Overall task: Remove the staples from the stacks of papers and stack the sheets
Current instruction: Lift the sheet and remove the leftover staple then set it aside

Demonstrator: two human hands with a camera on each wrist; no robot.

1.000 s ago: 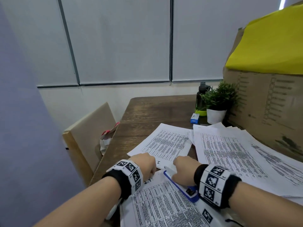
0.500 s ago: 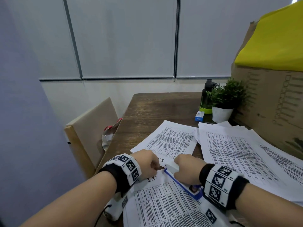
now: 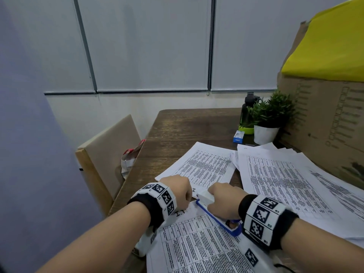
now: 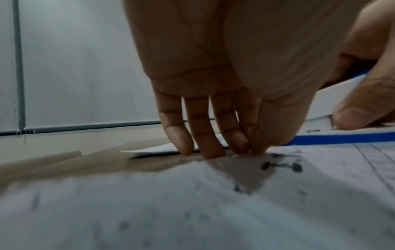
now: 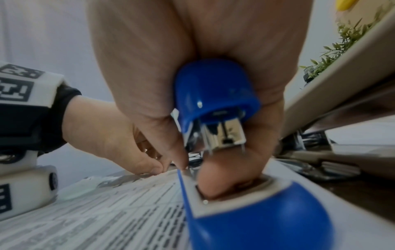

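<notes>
A stapled stack of printed sheets [image 3: 197,245] lies on the wooden table [image 3: 187,131] right in front of me. My left hand [image 3: 177,192] presses its fingertips [image 4: 213,150] down on the stack's top left corner. My right hand [image 3: 224,201] grips a blue and white stapler [image 3: 204,198] whose front end rests on that same corner, beside the left fingers. The right wrist view shows the stapler [image 5: 215,88] from behind, with the thumb wrapped round it. The staple itself is hidden. Another printed stack [image 3: 206,166] lies just beyond, and several loose sheets [image 3: 285,184] spread to the right.
A potted plant [image 3: 266,133], a dark bottle [image 3: 247,111] and a small blue box [image 3: 238,136] stand at the back right. A large cardboard box [image 3: 325,119] with a yellow cover walls the right side. A chair [image 3: 106,154] with a bag [image 3: 130,158] stands left of the table.
Both hands stay at the stack's corner, the right one still gripping the stapler. Only the head view has drifted a little.
</notes>
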